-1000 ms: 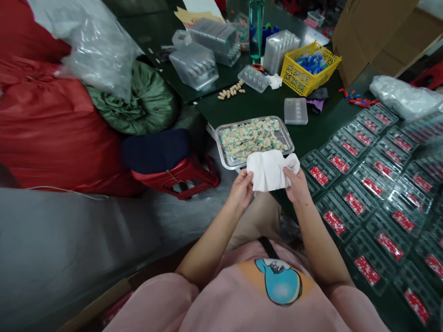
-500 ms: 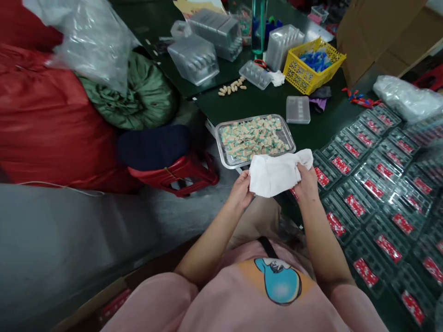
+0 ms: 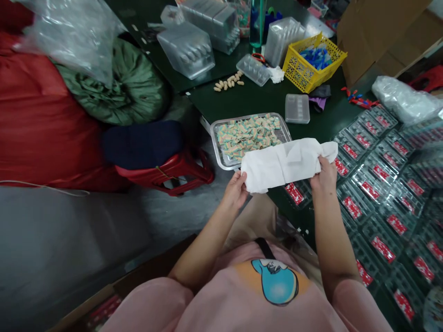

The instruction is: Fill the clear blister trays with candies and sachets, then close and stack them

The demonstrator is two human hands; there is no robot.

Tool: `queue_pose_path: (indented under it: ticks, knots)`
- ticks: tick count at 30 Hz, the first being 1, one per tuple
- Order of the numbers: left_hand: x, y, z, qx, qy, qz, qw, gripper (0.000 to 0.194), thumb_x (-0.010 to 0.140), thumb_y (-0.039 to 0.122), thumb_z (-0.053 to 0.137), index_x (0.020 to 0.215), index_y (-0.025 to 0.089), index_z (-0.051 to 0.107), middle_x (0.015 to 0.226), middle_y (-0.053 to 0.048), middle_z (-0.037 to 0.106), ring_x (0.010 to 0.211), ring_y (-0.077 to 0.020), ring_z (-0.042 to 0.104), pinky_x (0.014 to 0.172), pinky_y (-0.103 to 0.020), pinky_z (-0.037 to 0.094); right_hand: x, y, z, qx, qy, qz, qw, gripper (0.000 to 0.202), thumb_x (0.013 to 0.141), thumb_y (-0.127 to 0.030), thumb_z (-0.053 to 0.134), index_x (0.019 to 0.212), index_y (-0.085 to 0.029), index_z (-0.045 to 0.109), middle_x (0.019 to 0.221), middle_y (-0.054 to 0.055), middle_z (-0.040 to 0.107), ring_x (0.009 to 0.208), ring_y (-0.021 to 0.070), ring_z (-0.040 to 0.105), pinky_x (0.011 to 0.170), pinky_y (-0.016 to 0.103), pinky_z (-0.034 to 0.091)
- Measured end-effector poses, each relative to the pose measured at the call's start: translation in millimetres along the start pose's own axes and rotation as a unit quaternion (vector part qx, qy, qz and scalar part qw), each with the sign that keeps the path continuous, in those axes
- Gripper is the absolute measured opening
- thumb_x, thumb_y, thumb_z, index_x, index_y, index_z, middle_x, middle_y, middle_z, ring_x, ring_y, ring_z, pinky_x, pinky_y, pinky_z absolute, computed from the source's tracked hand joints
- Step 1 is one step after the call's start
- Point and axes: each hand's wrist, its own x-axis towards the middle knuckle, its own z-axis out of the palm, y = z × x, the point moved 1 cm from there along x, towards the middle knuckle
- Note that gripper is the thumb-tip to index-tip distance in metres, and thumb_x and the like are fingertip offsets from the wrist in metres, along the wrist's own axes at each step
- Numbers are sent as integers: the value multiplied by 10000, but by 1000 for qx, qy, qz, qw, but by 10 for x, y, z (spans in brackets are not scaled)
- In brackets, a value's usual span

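Observation:
A white cloth is stretched between my two hands, above the table's front edge. My left hand pinches its left end between thumb and fingers. At the other end, my right hand grips it, with a bunched part standing out past the fingers. Just behind the cloth lies a metal tray of small beige and green pieces; the cloth covers its front right corner. One clear case with a red label shows under the cloth.
Rows of clear cases with red labels cover the right side. Farther back are a yellow basket, a flat clear box, peanuts and stacked plastic containers. A red stool stands left.
My right hand has moved right and a little up, and the cloth is now spread wider. My left hand keeps its hold on the left end. The view has shifted slightly.

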Motion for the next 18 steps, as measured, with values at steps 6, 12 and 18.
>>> queue_pose_path:
  ticks: [6,12,18]
  knots:
    - [30,-30,18,-3,23,-1,1000,385,655,275,869,860,161,563,733,26,670,574,-97,603,535,-208,504,106,118,45,-41,-28,28,998,404,624,-128,673,1022,-189,634,863,-5,725,811,168,701,852,343,593]
    - [-6,-81,25,18,19,18,1000,354,662,300,859,811,171,565,642,53,629,503,-77,554,508,-183,469,-150,325,107,-104,-102,32,989,351,692,-221,704,1026,-206,601,911,-9,707,825,159,676,823,322,576]
    - [-127,-86,32,-19,67,15,997,353,705,282,813,1013,170,681,945,-49,759,830,-191,717,837,-317,569,-508,564,112,-273,-188,-32,943,360,801,-313,642,1139,-206,579,1020,24,681,900,178,628,862,333,532]
